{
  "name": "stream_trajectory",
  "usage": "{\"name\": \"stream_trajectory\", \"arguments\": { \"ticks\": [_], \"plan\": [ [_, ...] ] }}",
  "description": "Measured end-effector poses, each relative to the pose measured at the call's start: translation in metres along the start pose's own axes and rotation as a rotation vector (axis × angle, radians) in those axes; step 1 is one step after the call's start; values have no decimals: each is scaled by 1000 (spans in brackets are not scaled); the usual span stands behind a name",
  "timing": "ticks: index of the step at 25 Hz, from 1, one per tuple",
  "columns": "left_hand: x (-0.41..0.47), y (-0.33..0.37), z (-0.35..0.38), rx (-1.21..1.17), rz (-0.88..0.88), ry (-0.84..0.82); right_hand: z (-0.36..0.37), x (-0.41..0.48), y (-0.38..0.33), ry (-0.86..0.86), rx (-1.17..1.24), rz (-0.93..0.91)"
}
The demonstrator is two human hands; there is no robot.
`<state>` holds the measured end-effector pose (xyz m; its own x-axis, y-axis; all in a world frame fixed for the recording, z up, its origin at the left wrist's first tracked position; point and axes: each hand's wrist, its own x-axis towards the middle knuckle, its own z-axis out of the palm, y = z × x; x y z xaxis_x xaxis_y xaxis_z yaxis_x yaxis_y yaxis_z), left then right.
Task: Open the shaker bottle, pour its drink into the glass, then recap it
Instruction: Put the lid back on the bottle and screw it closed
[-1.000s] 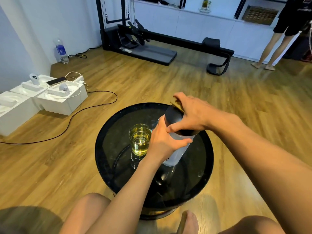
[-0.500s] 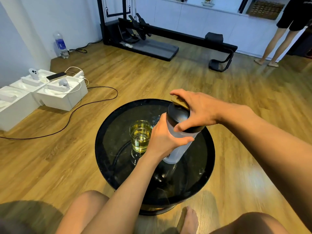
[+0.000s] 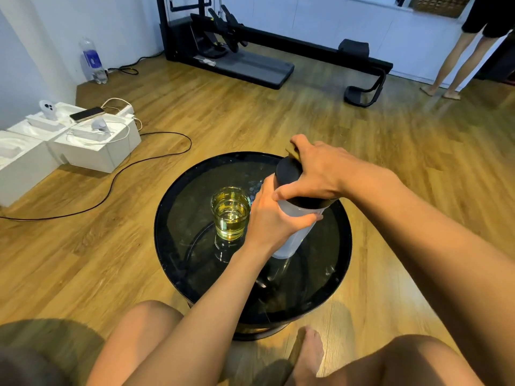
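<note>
Round table [image 3: 178, 218]: hands hiding shaker bottle [image 3: 292, 232]

You're in a home room used for exercise: wooden floor [image 3: 278, 118], a black workout machine [image 3: 250, 51], white cabinets [image 3: 334, 26].

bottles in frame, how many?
2. The shaker bottle stands on the black table, left hand around its body, right hand on its cap. A plastic water bottle stands on the floor by the far wall. None seems hidden.
</note>
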<state>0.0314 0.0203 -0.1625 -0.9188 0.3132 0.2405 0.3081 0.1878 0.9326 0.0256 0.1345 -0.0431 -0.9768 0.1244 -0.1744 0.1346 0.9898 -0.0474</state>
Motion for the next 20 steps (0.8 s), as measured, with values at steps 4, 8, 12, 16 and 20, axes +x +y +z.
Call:
{"name": "stream_trajectory", "arguments": {
  "ticks": [4,8,12,16,20],
  "plan": [
    [-3,3,-1,-34,-8,8,-2,-3,3,-23,4,-74],
    [-4,2,0,-5,17,22,-9,-2,7,-51,33,-177],
    [-1,-2,-1,27,42,15,-11,-1,6,-71,50,-219],
    [0,-3,-3,2,37,-2,-3,-3,2,-9,44,-95],
    [0,-5,1,-10,-55,5,7,0,-19,39,16,272]
  ]
}}
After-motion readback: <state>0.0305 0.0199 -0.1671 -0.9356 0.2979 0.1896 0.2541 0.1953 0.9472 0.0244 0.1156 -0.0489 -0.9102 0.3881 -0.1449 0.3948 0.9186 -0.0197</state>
